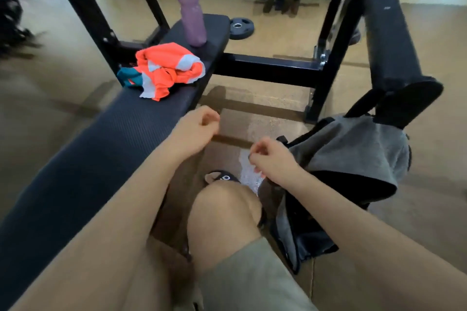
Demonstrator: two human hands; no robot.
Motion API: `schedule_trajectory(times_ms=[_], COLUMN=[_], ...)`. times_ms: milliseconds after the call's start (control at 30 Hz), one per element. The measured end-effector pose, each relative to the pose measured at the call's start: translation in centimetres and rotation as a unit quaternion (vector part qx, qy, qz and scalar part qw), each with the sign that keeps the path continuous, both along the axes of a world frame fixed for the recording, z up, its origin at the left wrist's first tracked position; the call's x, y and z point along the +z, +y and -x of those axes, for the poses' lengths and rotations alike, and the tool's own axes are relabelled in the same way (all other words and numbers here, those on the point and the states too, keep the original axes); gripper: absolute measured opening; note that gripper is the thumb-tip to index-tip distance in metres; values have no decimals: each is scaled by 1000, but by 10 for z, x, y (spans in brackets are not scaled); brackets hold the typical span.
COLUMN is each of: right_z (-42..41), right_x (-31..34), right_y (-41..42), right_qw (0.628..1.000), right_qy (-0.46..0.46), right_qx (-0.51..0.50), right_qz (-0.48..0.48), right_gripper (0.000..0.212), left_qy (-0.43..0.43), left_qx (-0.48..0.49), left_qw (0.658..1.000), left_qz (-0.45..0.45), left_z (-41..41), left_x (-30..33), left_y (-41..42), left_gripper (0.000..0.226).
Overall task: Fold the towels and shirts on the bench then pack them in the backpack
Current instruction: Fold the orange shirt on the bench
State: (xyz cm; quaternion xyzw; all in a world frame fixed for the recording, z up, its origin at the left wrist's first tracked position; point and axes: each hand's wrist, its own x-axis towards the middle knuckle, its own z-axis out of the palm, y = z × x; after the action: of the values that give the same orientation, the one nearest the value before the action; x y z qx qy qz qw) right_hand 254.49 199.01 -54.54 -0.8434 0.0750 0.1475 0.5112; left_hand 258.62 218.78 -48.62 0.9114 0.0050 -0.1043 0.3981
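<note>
Black ribbed padding covers the bench (83, 159), which runs from lower left up toward a rack upright (88, 5). An orange-and-grey shirt (169, 69) lies crumpled across the bench's middle, overlapping a teal garment (130, 78) at the left edge; both are unfolded. Beyond them a purple bottle (190, 10) stands upright near the far end, apart from the clothes. The grey backpack (353, 151) sits on the floor to the right of the bench, mouth open, leaning by the rack's right post (336, 40). The person's bare knee (225, 212) and a sandalled foot (222, 178) occupy the gap between bench and backpack. The left hand (197, 126) hovers at the bench's right edge, fingers loosely curled, holding nothing. The right hand (275, 159) is beside the backpack's opening, fingers curled as if pinching; what it grips cannot be told. Bench surface nearer than the shirt is bare. A weight plate (241, 28) lies on the floor beyond.
</note>
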Motion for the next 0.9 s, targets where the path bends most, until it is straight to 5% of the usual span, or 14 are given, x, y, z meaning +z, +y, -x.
schedule_trajectory(times_ms=[200, 467, 600, 767, 900], right_z=[-100, -231, -262, -249, -196], right_x=[11, -22, -31, -34, -14], right_y=[91, 217, 254, 265, 260], right_qw=[994, 969, 957, 959, 966], right_qy=[-69, -177, -187, -194, -67], right_qx=[72, 149, 140, 110, 217], right_qz=[-40, 82, 171, 175, 121], right_gripper=[53, 89, 77, 15, 21], left_qy=[-5, 16, 29, 21, 19], left_qx=[144, 211, 245, 279, 271], left_qw=[987, 977, 969, 958, 958], left_qz=[-66, -5, 30, 65, 87], left_z=[-24, -41, -31, -24, -15], left_x=[-12, -45, -61, -66, -60], left_y=[90, 144, 164, 176, 172], left_gripper=[58, 73, 78, 88, 107])
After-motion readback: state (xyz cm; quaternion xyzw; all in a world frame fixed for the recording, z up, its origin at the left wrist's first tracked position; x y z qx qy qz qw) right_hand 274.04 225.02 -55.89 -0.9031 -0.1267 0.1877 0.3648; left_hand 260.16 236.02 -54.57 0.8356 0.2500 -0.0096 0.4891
